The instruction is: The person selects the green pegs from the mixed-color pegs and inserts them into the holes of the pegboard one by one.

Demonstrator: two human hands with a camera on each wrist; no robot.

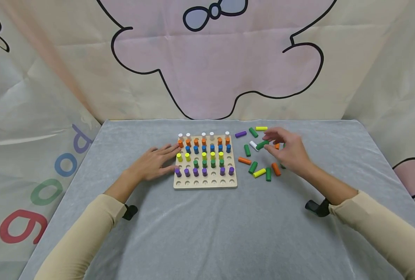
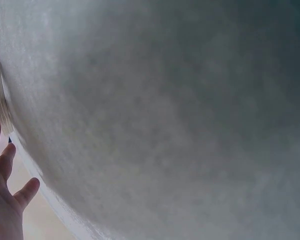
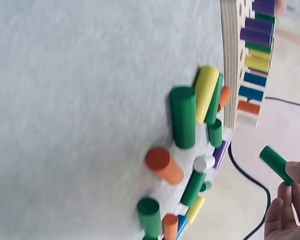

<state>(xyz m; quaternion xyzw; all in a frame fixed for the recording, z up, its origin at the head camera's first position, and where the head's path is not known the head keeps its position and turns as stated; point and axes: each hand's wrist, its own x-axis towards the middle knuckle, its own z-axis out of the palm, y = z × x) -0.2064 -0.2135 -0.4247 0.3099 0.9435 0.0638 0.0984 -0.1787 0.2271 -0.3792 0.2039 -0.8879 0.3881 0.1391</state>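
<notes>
A light wooden pegboard [image 1: 205, 182] sits on the table with rows of upright round pegs in white, orange, blue, yellow, green and purple; some holes are bare, including the whole front row. My left hand [image 1: 155, 162] lies at the board's left edge, fingers extended, fingertips right at the pegs there. Between thumb and fingers my right hand [image 1: 288, 151] pinches a green peg [image 3: 275, 163], held above the loose pegs right of the board. Under that hand lie a white peg [image 1: 253, 146] and an orange peg [image 1: 277, 146], partly hidden.
Several loose pegs lie scattered right of the board, among them a purple peg [image 1: 240, 134], a yellow peg [image 1: 259, 173] and an orange peg [image 1: 276, 169]. A grey cloth [image 1: 207, 233] covers the table. Behind it hangs a printed curtain [image 1: 207, 70].
</notes>
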